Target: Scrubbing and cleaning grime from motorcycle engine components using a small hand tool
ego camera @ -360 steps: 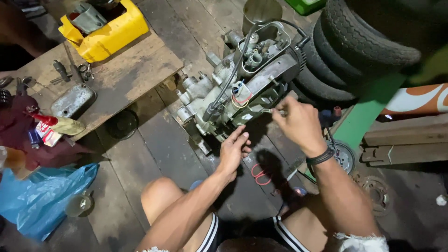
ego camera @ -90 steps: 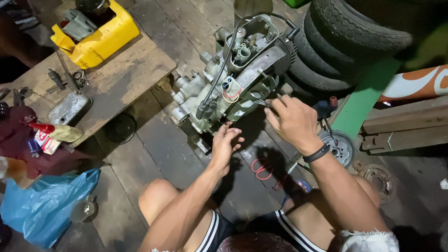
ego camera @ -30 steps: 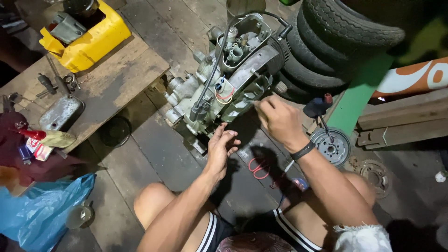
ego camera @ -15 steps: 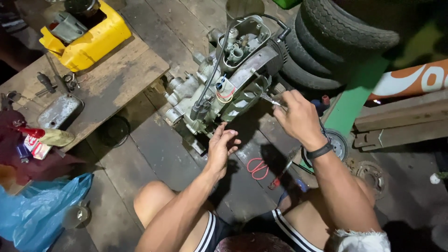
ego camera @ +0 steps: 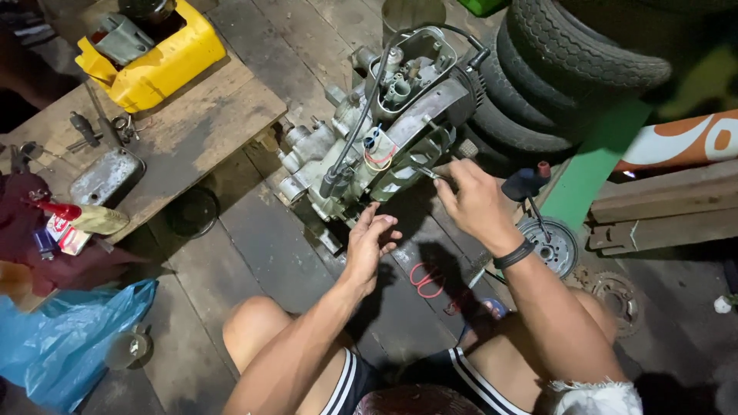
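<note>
Engine (ego camera: 377, 146): a grey, grimy engine block is seen standing on the dark plank floor (ego camera: 254, 230); its long axis is set diagonally, the open cylinder-head end pointed up and to the right toward the stacked tyres (ego camera: 553, 69), the gearbox end pointed down and to the left.
Cable (ego camera: 354, 131): a dark hose is laid along the engine's length, from the top end down to its lower middle.
Right hand (ego camera: 480, 204): held at the engine's right flank, fingers closed around a thin metal tool (ego camera: 430, 174) whose tip is directed into the side casing.
Left hand (ego camera: 369, 242): placed just below the engine's lower edge, fingers loosely curled and gripping nothing; whether the casing is touched cannot be told.
Wristband (ego camera: 513, 253): a dark band is worn on the right wrist, below and right of the engine.
Wooden board (ego camera: 192, 131): laid left of the engine, bearing a yellow container (ego camera: 161, 69) and a small metal tray (ego camera: 104, 177).
Blue plastic bag (ego camera: 69, 338): seen well below and left of the engine.
Sprocket (ego camera: 550, 246): lying on the floor right of the engine, beside a green post (ego camera: 596, 165).
</note>
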